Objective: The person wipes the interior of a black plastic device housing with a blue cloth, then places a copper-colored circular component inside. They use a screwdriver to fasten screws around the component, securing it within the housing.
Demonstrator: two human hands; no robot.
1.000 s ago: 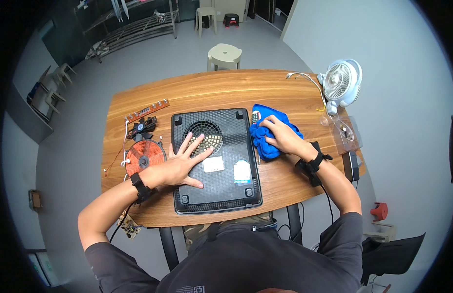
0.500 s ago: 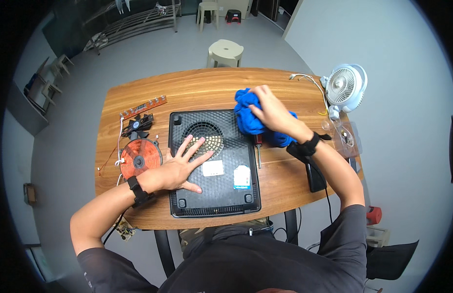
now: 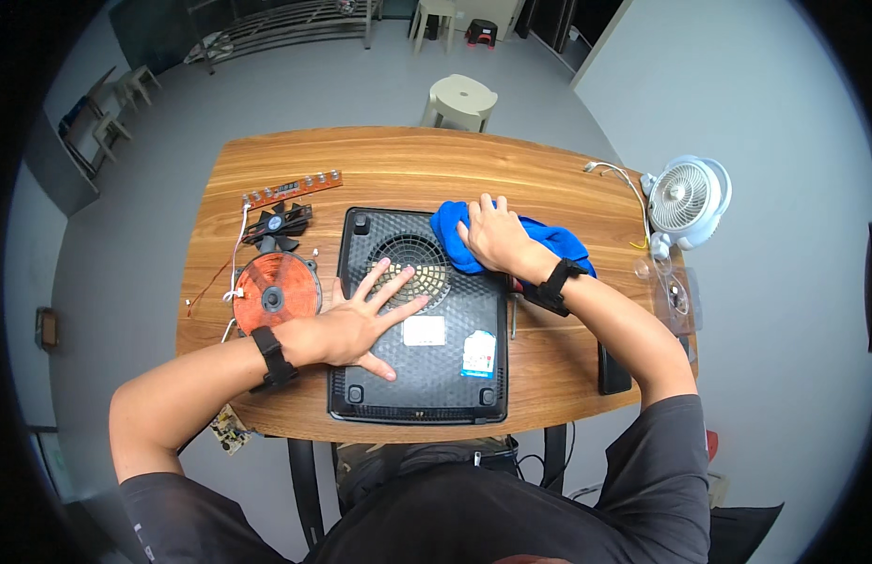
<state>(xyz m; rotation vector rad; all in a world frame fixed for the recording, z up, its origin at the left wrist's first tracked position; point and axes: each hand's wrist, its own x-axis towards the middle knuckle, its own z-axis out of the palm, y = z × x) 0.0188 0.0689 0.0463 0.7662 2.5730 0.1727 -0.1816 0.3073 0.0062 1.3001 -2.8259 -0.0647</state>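
Note:
A black induction cooker housing (image 3: pixel 417 362) lies underside up, showing a round vent grille, rubber feet and two labels. My left hand (image 3: pixel 351 329) lies flat on it with fingers spread, the fingertips reaching over the grille. My right hand (image 3: pixel 495 235) presses a bunched blue cloth (image 3: pixel 558 242) onto the housing's far right corner, fingers bent over the fabric. Part of the cloth trails off onto the table beyond the housing. Beside the right edge, a screwdriver (image 3: pixel 514 318) is mostly covered by my right wrist and the cloth.
On the wooden table (image 3: pixel 389 155), left of the housing, lie an orange coil (image 3: pixel 257 282), a black fan (image 3: pixel 278 223) and a strip circuit board (image 3: pixel 293 189). A white desk fan (image 3: pixel 685 195), a clear box (image 3: pixel 685 301) and a black phone (image 3: pixel 612 371) are at the right.
My right hand has moved left and nearer with the cloth, now onto the housing's corner. The cloth covers more of the screwdriver. My left hand stays spread on the housing.

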